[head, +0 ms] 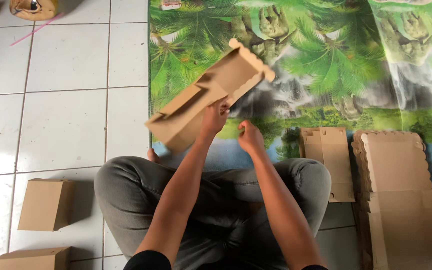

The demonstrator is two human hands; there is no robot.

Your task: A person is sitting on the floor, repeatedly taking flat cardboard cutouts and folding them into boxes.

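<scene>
At the left edge of the white tiled floor (pixel 66 60) sit two finished folded cardboard boxes: one closed box (pixel 46 204) just beside the person's left knee, and a second folded box (pixel 31 259) at the bottom left corner of the view. Those appear done.

The person sits cross-legged in grey trousers (pixel 126 185) at the near edge of a printed jungle mat (pixel 336 55). The left hand (pixel 215 117) grips the half-formed cardboard box blank (pixel 208 92), fingers closed around its lower edge, thumb on the near face. The blank is held up in the air, tilted, its scalloped flap toward the mat's far edge and its long panel pointing down-left over the mat's left edge. It looks partly folded, not yet closed.

The right hand (pixel 250 136) hovers just beside and below the blank, fingers curled in loosely, apparently holding nothing; whether it touches the card I cannot tell.

To the right, on the mat's near edge, lie a small pile of flat notched blanks (pixel 328 162) and a thicker stack of scalloped flat blanks (pixel 403 200). Judging by that stack, most of the folding remains.
</scene>
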